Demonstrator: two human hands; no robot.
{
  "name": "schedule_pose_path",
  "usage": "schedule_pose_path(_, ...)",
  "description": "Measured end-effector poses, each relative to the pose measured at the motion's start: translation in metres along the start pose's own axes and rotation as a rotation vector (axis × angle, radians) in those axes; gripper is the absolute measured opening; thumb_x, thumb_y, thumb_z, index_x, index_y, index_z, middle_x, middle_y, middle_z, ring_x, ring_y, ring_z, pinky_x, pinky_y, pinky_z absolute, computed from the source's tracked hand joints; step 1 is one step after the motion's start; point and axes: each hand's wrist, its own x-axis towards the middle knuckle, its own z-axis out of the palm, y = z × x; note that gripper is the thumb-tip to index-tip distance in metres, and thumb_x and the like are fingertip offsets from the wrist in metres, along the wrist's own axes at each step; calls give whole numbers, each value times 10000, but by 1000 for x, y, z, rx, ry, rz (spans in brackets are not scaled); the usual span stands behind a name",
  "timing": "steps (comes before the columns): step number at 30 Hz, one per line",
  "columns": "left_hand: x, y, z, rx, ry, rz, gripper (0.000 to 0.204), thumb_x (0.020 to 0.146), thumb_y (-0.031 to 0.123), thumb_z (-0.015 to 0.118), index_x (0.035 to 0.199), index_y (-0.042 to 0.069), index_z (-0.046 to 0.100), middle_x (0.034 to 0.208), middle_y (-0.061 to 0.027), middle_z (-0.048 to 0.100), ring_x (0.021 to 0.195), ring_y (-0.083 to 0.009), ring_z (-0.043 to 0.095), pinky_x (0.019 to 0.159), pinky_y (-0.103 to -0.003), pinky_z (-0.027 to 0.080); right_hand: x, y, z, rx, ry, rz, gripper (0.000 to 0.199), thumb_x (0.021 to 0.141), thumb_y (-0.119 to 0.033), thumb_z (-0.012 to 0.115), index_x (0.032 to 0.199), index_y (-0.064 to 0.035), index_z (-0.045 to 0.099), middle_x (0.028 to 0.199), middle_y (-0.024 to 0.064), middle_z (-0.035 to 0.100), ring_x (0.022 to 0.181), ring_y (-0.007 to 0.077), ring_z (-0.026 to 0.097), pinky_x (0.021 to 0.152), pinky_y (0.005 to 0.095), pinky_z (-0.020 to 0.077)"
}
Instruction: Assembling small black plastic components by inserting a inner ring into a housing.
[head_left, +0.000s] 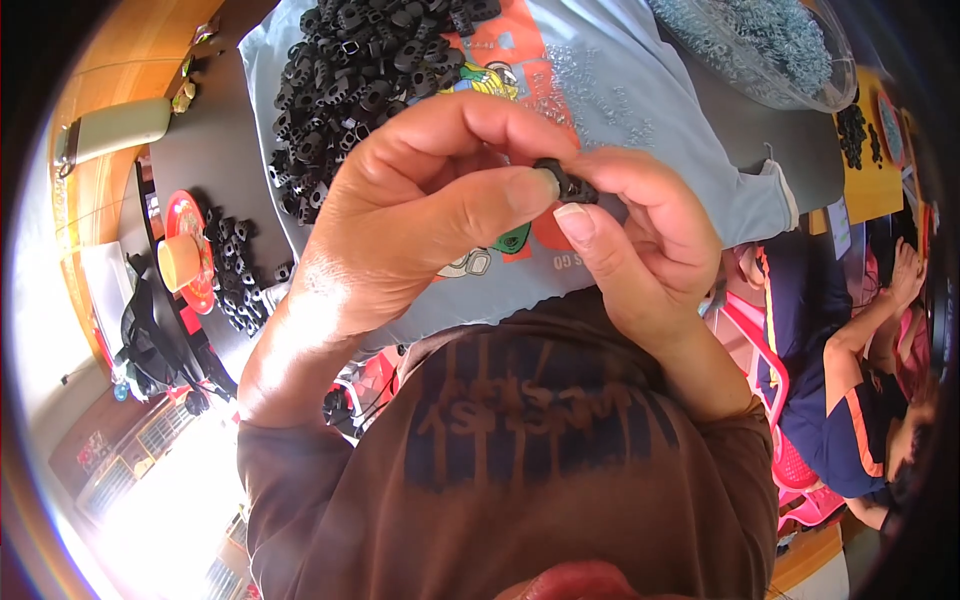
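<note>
A small black plastic cord lock [577, 190] is pinched between my two hands, above a light-blue printed cloth [690, 175]. My left hand [390, 215] is closed, its thumb and index fingertip on the left end of the piece. From the other side, the thumb and fingers of my right hand [655, 240] close on it. Fingertips cover part of the piece, so its fine detail cannot be made out. Beyond my left hand lies a large pile of similar black cord locks [350, 85]. Small metal springs [600, 100] are scattered on the cloth, past my right hand.
A clear plastic tub [838, 97] full of springs stands at the far right on the dark table [205, 150]. More black pieces [235, 275] lie at left, beside a red plate [203, 270] with a tan cup [179, 262]. Another person [815, 370] sits at right, near a pink chair [790, 465].
</note>
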Motion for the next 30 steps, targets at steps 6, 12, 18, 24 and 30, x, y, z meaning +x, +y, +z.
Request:
schedule_pose_path(6, 1, -2, 0, -20, 25, -66, 230, 867, 87, 678, 1070, -10, 629, 817, -30, 622, 660, -67, 463, 626, -224, 367, 1, 3, -1, -35, -19, -37, 191, 832, -50, 736, 992, 9, 649, 909, 98, 677, 729, 175, 608, 655, 275, 471)
schedule_pose_path(12, 0, 8, -7, 160, 29, -122, 158, 862, 95, 680, 978, -10, 663, 716, -28, 600, 597, -66, 525, 512, -210, 389, 2, 8, -5, -65, -83, -105, 190, 825, -45, 735, 986, 1, 647, 890, 99, 676, 717, 184, 606, 638, 276, 472)
schedule_pose_path(18, 0, 13, -9, 307, 28, -176, 136, 862, 82, 671, 955, -17, 657, 770, -27, 604, 605, -55, 549, 492, -191, 406, 6, 7, -10, -63, -148, -139, 179, 819, -34, 731, 973, 0, 647, 852, 95, 667, 696, 176, 601, 572, 267, 469)
schedule_pose_path(24, 5, 12, -16, 422, -95, -72, 85, 862, -19, 628, 942, -33, 652, 842, -44, 606, 663, -66, 557, 529, -212, 424, 9, 2, -13, -164, -209, -105, 159, 816, -27, 721, 953, 3, 646, 812, 90, 647, 666, 174, 592, 559, 266, 474)
schedule_pose_path(30, 12, 6, -19, 1009, -216, 440, 146, 804, -103, 630, 922, -22, 658, 855, -92, 630, 732, -167, 609, 618, -296, 472, 9, 0, -14, -187, -179, -49, 136, 805, -20, 707, 926, 2, 648, 789, 85, 640, 621, 176, 572, 540, 277, 440)
